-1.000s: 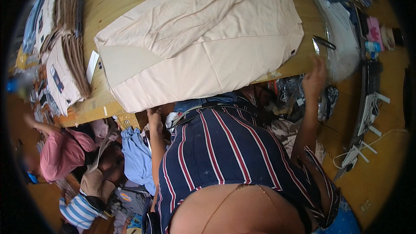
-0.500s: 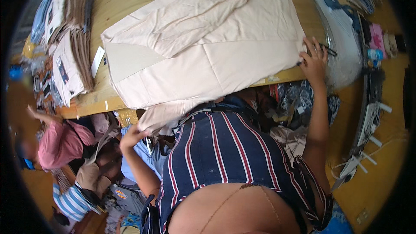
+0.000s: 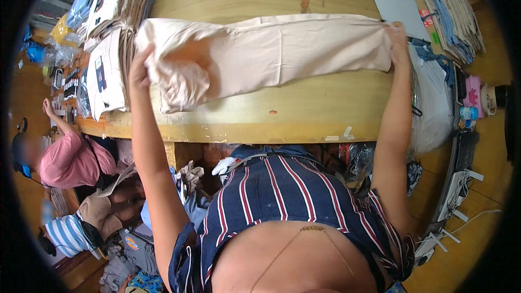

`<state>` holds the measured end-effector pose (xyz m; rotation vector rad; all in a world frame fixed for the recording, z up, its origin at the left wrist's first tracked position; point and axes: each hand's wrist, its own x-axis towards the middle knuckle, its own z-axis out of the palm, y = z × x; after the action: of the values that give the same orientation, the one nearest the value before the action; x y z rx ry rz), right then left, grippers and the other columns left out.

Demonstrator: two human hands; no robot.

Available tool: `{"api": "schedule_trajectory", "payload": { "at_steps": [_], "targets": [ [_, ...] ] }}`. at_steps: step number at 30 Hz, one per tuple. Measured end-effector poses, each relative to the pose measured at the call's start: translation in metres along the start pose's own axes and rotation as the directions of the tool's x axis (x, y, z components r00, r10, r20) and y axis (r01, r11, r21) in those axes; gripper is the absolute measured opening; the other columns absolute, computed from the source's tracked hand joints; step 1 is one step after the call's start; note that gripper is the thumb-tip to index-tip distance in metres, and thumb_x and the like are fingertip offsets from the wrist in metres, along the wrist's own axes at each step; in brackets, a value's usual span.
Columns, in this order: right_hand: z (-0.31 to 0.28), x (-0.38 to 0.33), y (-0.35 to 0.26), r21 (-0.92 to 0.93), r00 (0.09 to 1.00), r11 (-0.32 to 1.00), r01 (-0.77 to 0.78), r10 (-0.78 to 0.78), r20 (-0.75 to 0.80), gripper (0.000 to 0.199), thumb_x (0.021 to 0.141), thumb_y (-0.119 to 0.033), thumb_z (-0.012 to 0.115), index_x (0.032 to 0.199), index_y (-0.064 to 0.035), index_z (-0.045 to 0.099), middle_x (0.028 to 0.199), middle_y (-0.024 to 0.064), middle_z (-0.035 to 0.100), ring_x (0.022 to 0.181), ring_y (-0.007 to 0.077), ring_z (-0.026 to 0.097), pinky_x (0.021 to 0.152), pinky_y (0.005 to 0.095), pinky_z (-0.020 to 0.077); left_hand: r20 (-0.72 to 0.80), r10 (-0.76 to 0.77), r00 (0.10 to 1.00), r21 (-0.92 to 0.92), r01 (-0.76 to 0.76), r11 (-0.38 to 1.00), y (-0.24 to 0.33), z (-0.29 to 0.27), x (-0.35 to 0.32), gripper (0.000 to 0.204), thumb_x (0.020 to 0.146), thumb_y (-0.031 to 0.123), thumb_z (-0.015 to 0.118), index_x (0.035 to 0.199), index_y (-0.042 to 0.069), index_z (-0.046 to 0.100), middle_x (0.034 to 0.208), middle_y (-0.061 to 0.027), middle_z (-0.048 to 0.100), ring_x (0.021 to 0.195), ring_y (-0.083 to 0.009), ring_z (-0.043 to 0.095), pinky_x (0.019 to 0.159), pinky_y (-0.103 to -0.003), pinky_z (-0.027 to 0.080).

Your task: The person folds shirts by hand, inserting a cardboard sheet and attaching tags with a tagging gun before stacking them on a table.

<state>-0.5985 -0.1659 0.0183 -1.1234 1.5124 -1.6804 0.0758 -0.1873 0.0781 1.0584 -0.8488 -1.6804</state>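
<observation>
Cream trousers (image 3: 309, 43) stretch sideways over the wooden table, pulled out between my two hands in a long folded strip. My left hand (image 3: 140, 69) is closed on the bunched, crumpled end at the left. At the right end, my right hand (image 3: 398, 38) grips the flatter, straighter end by its upper corner; its fingertips are partly hidden. The cloth billows open near the left and shows a shaded hollow. Just left of my left hand stand stacks of folded cream and brown trousers (image 3: 106, 76) with dark labels.
The wooden table (image 3: 260, 122) has its near edge against my body. White sheets (image 3: 400, 8), a pile of folded garments (image 3: 453, 19) and plastic bags (image 3: 429, 92) sit at right. A person in a pink top (image 3: 73, 160) is at the left. Clothes (image 3: 190, 195) are heaped below the table.
The trousers, spread wide over the table before, are now folded into a narrower strip farther from me. My left hand rose from below the table edge to the left end; both arms reach forward.
</observation>
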Motion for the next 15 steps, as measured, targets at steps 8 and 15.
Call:
{"api": "schedule_trajectory", "payload": {
  "at_steps": [8,15],
  "targets": [
    [0.016,0.007,0.013,-0.288,0.966,0.935,-0.206,0.241,0.092,0.033,0.072,-0.002,0.059,0.100,-0.0074,0.043,0.081,0.0054,0.052,0.070,0.0119,0.047,0.060,0.0237,0.0407,-0.333,-0.250,0.909,0.354,0.366,0.861,-0.014,-0.008,0.067,0.039,0.080,0.034,0.054,0.105,0.003,0.048,0.091,-0.0054,0.057,0.079,-0.0143,0.055,0.068,-0.028,0.045],
    [0.002,-0.027,-0.024,-0.540,0.943,0.814,-0.212,0.316,0.107,0.050,0.071,-0.009,0.064,0.114,-0.0112,0.040,0.078,0.0055,0.054,0.068,0.0125,0.051,0.060,0.0247,0.0425,0.438,0.482,0.759,0.874,-0.484,-0.033,-0.065,0.149,0.019,0.037,0.069,0.012,0.062,0.104,0.004,0.051,0.105,-0.0142,0.053,0.098,-0.0287,0.050,0.085,-0.035,0.036]
  ]
}}
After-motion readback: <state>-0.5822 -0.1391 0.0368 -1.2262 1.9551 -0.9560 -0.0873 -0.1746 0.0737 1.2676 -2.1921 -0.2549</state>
